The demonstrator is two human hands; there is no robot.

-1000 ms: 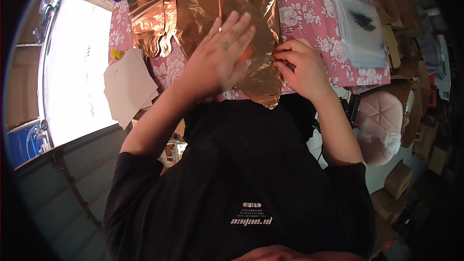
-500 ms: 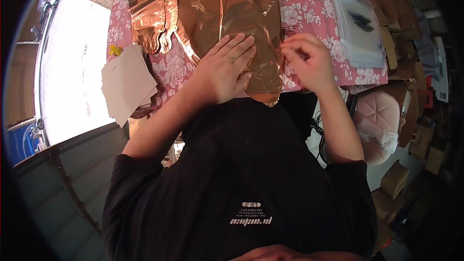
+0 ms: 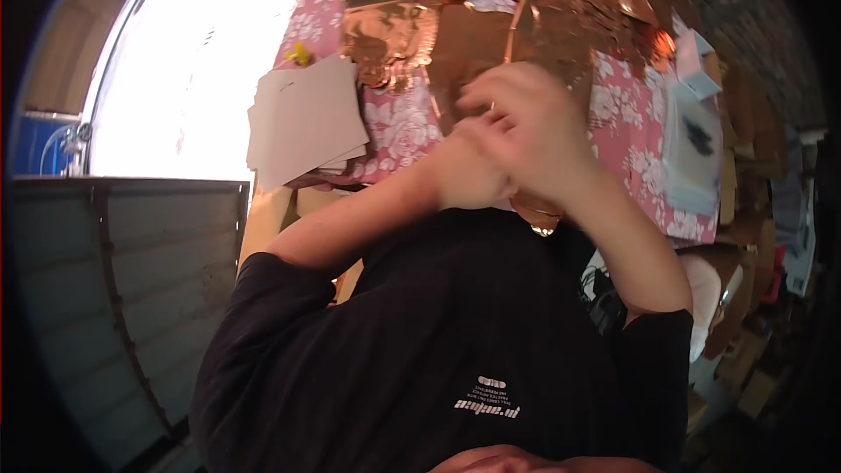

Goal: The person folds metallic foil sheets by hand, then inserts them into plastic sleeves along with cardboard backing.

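A flat copper-coloured foil balloon (image 3: pixel 565 44) lies on the flowered table, its narrow shiny end hanging over the front edge by my body. My right hand (image 3: pixel 536 127) is above it, crossing over my left hand with its fingers bent and smeared by motion. Underneath, my left hand (image 3: pixel 473 168) rests near the foil, most of its fingers covered by the right. Whether either hand grips the foil is hidden. More copper foil pieces (image 3: pixel 390 31) lie bunched beyond, to the left.
Left on the pink flowered cloth (image 3: pixel 403 127) lies a stack of pale card sheets (image 3: pixel 307 118), with a small yellow thing (image 3: pixel 300 54) behind it. Clear plastic bags (image 3: pixel 692 158) and a white box (image 3: pixel 698 66) are at the right. Cardboard boxes (image 3: pixel 749 368) stand beyond the table.
My right hand has moved left across the foil and now overlaps my left hand, which was lying flat with fingers stretched. The camera view has turned, shifting the table rightward.
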